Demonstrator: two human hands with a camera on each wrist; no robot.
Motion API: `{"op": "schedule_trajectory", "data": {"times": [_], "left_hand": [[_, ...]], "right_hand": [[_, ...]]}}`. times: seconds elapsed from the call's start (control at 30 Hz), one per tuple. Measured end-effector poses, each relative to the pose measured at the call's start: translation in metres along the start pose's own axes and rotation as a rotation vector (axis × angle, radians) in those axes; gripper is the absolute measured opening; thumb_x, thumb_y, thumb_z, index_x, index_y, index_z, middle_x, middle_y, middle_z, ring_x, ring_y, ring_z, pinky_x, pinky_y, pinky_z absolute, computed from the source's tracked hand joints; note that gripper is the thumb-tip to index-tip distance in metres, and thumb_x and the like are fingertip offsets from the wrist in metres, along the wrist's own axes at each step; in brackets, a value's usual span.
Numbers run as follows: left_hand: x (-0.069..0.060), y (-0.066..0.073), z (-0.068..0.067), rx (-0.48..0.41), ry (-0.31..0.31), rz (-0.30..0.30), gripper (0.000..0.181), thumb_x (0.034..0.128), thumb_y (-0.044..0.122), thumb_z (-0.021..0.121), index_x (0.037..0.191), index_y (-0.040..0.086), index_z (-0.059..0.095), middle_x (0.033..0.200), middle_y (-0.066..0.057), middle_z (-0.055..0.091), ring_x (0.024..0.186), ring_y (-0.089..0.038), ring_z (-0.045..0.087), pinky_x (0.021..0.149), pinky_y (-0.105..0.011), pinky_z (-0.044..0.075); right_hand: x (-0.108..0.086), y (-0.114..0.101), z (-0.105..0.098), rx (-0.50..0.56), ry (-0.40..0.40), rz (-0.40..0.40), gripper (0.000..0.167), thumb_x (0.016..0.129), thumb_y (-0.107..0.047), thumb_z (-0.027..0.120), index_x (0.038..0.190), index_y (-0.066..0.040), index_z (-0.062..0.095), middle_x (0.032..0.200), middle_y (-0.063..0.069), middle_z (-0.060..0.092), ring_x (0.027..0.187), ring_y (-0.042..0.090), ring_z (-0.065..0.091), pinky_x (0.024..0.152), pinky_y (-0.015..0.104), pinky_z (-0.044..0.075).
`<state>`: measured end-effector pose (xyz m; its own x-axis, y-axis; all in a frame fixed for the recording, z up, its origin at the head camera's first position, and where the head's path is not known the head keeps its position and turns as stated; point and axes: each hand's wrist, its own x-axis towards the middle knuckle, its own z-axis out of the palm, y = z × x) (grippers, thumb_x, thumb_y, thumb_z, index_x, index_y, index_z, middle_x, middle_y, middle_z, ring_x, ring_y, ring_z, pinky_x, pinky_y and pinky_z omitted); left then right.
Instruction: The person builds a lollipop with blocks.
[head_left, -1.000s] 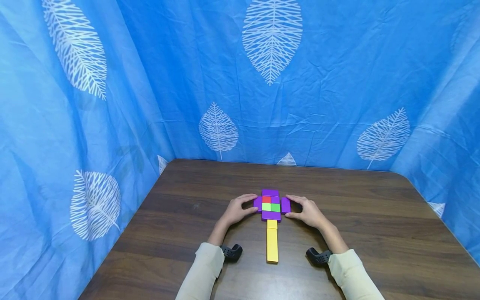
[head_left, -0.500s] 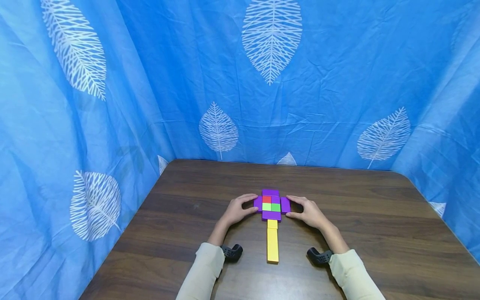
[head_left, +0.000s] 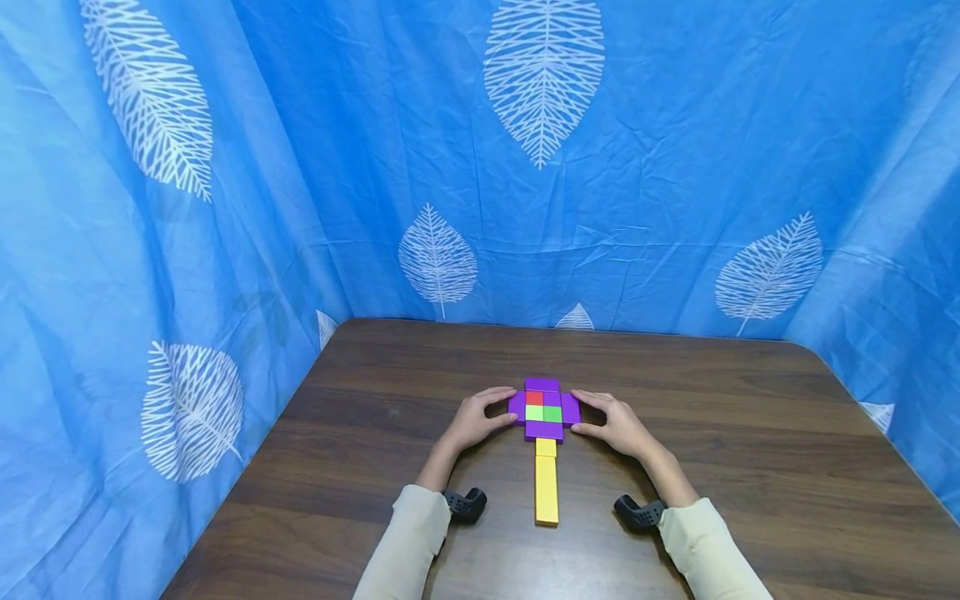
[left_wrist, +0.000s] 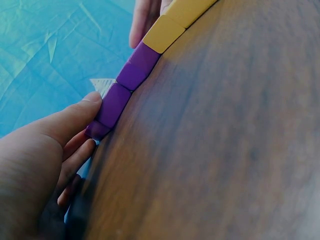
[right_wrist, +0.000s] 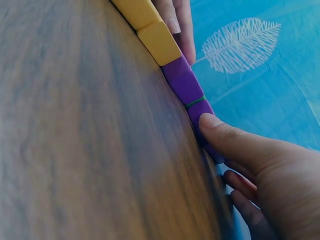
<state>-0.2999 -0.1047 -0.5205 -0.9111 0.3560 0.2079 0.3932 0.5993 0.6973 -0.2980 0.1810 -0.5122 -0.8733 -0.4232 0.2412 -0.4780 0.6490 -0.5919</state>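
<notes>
Flat coloured blocks lie in a cross on the table. My left hand (head_left: 471, 421) pinches the left purple block (head_left: 516, 404) between thumb and fingers; the left wrist view shows the thumb (left_wrist: 91, 100) on its near end. My right hand (head_left: 622, 423) pinches the right purple block (head_left: 572, 409) the same way. Between them are a red block (head_left: 534, 398), a small purple block (head_left: 551, 398), a light green block (head_left: 534, 412) and a green block (head_left: 552, 413). Purple blocks lie above (head_left: 542, 384) and below (head_left: 543, 431) these.
A short yellow block (head_left: 546, 447) and a long yellow block (head_left: 547, 489) run down from the cross toward the person. All lie on a dark wooden table (head_left: 375, 367). A blue curtain (head_left: 337, 167) with white leaf prints hangs behind and beside it.
My right hand has slid the right purple block slightly left, closing the narrow gap beside the middle blocks. My left hand has kept its place on the left purple block.
</notes>
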Motion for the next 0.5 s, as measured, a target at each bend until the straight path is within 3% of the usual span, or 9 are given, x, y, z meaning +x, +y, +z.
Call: {"op": "schedule_trajectory", "data": {"times": [0.5], "left_hand": [[0.0006,0.0019,0.0000,-0.010,-0.003,0.018,0.049,0.0863,0.038,0.064,0.129,0.016,0.056,0.134,-0.004,0.050,0.126,-0.023,0.042,0.104,-0.043,0.032]], "right_hand": [[-0.0027,0.0013,0.0002,0.002,0.002,0.020,0.064,0.080,-0.039,0.070,0.134,-0.010,0.050,0.132,0.014,0.051,0.121,0.035,0.043,0.097,0.054,0.035]]}}
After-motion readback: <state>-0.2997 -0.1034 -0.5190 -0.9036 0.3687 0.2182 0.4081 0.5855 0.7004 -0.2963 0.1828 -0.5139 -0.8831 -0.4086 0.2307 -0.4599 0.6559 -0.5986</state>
